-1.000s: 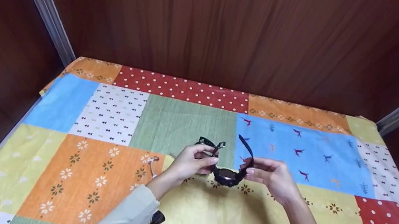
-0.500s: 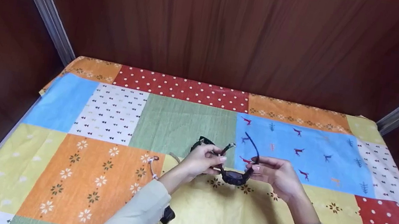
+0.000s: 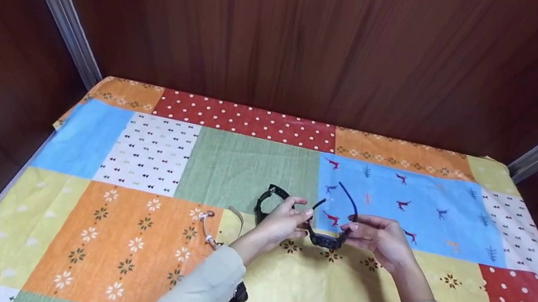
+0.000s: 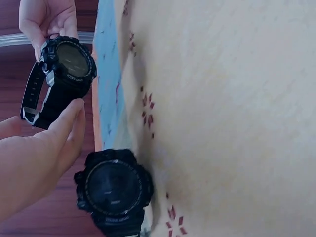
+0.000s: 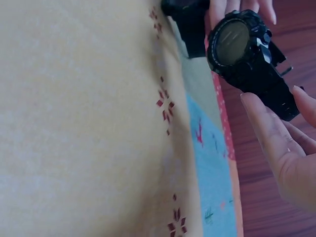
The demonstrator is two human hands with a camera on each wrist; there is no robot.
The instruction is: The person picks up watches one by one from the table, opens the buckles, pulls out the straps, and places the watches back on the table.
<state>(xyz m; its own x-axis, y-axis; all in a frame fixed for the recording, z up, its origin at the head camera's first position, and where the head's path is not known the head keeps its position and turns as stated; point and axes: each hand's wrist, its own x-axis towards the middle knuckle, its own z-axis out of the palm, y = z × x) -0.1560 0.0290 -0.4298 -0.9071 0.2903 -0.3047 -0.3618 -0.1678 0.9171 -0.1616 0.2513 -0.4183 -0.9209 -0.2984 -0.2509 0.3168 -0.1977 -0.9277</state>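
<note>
Between both hands a black digital wristwatch [image 3: 326, 241] is held with its strap unbuckled and both ends pointing up. My left hand [image 3: 282, 220] pinches the buckle-side strap. The longer strap piece is pinched by my right hand [image 3: 384, 241]. In the left wrist view the dial of this wristwatch [image 4: 73, 60] is dark, and the right wrist view also shows the wristwatch [image 5: 232, 43] from the front. A second black wristwatch [image 3: 261, 207] stands on the cloth just left of my left hand, which partly hides it; its round face [image 4: 113, 187] shows in the left wrist view.
A patchwork cloth [image 3: 133, 243] covers the table. Left of my left forearm lie a thin, pale bracelet-like piece [image 3: 206, 228] and a light curved strap [image 3: 237, 217], partly hidden by the arm; I cannot tell whether they join. Brown wood panels [image 3: 288, 34] enclose the table.
Both hands have shifted a little to the right with the held wristwatch. More of the second wristwatch and the light strap now shows beside my left hand.
</note>
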